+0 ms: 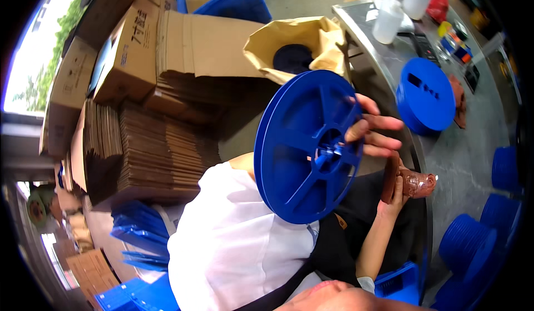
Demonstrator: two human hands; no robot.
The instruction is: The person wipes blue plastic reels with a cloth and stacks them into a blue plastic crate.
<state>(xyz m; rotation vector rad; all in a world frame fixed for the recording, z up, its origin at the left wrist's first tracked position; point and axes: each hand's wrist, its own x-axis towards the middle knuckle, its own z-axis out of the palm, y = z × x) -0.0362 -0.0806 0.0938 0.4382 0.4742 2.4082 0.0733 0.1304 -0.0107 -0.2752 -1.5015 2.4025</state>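
A large blue plastic reel [297, 144] with spokes and an open hub is tilted up in front of my chest. My left hand [375, 127] is at its right edge, thumb over the rim and the other fingers spread past it. The reel hides my left forearm and palm. Lower down, my right hand [394, 197] is closed around a reddish-brown, glossy tool [417, 183] with a thick rounded end and a flat upright part, apart from the reel. I cannot make out its exact kind.
A grey metal table [453, 161] curves along the right, bearing a stack of blue discs [425, 97], white bottles [387, 21] and more blue reels [467, 244]. An open paper sack [328, 38] stands beyond the reel. Flattened cardboard [161, 144] and boxes [128, 55] fill the left.
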